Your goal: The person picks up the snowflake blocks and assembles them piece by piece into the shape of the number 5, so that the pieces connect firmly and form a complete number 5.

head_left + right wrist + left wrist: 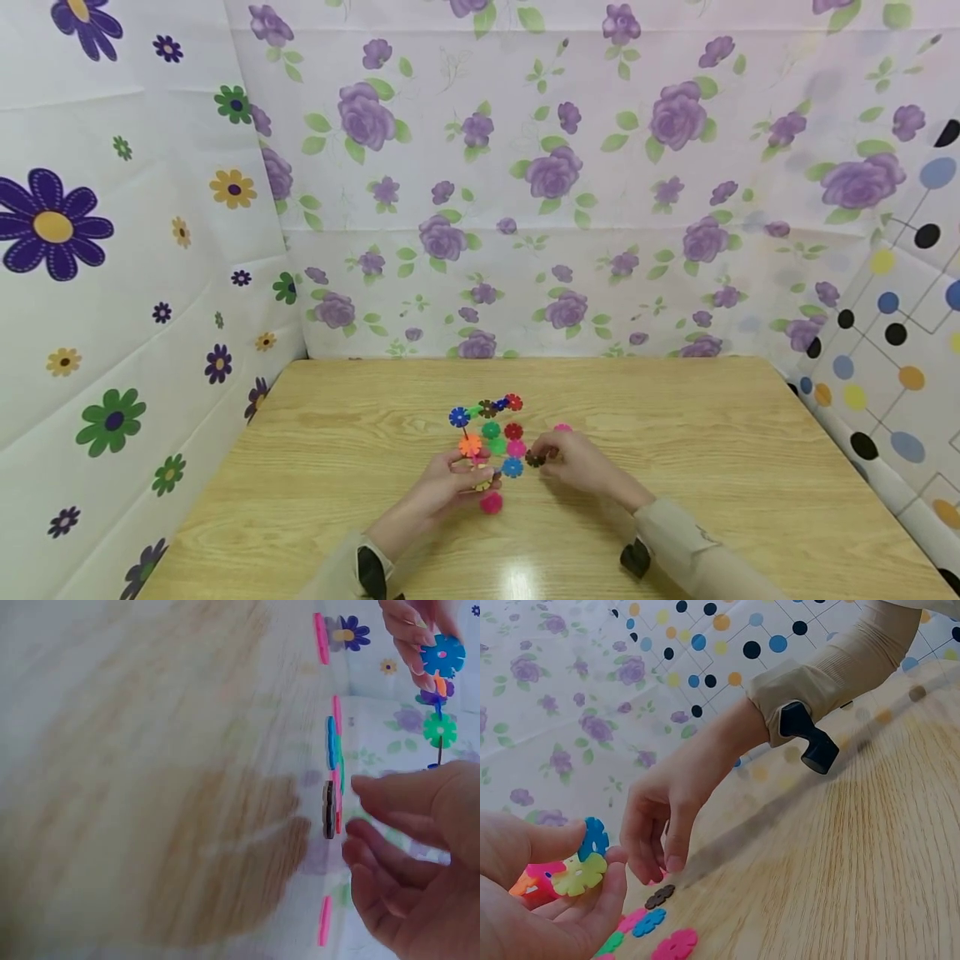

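My left hand [448, 485] pinches one end of a chain of interlocking plastic snowflake discs, with a yellow disc [580, 874] and a blue disc [595, 838] between thumb and fingers. From there the chain runs up through an orange disc [470, 445] and a dark blue disc [459, 417], then bends right to a red disc [513, 402]. My right hand [577, 467] is low over the table, reaching down at a loose brown disc [659, 897]. In the right wrist view its thumb and fingers are apart, with fingertips just short of that disc.
Loose discs lie between the hands, among them a green disc [491, 430], a red disc [513, 431] and a blue disc [512, 467]. One pink disc [491, 502] lies nearer the front, another pink disc [562, 428] behind the right hand. Patterned cloth [480, 167] surrounds the wooden table [712, 417].
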### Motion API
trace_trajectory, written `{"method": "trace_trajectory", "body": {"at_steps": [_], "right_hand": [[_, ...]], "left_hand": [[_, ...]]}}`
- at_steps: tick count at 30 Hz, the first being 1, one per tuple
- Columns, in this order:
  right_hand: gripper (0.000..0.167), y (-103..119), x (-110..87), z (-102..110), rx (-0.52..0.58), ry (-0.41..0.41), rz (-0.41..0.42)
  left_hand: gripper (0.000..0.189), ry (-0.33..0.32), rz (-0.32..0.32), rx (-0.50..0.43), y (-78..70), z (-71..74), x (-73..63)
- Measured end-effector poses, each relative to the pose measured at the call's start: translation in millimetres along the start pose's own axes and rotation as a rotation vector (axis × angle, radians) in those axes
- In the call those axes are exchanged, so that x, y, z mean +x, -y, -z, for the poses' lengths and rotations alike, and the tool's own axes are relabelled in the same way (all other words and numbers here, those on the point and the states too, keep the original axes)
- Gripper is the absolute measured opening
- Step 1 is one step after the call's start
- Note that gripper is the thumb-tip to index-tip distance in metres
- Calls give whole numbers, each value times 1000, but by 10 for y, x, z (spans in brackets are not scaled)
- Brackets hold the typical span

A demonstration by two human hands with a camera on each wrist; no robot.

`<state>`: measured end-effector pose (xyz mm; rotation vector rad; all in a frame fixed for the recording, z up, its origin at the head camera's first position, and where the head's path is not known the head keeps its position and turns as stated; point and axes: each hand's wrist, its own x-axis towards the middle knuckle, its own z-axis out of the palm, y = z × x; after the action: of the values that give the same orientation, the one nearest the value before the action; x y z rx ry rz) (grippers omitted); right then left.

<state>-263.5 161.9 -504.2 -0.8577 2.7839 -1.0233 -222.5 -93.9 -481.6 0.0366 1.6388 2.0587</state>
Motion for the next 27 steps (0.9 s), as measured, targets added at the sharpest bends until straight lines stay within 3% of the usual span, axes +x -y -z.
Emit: {"method": "trace_trajectory", "body": {"at_steps": [7, 17, 22, 27], "right_hand": [[28, -31, 124, -51, -67, -50, -128], [24, -48, 185, -106, -76, -8, -112], [23, -50, 167, -104, -42, -11, -114], [20, -55, 97, -101, -12, -52, -59]], "left_hand": [[50, 20, -9, 12, -9, 3, -18], [52, 94, -35, 23, 0, -30, -46], [49, 94, -52, 28, 16, -48, -34], [45, 93, -72, 26, 35, -48, -7]]}}
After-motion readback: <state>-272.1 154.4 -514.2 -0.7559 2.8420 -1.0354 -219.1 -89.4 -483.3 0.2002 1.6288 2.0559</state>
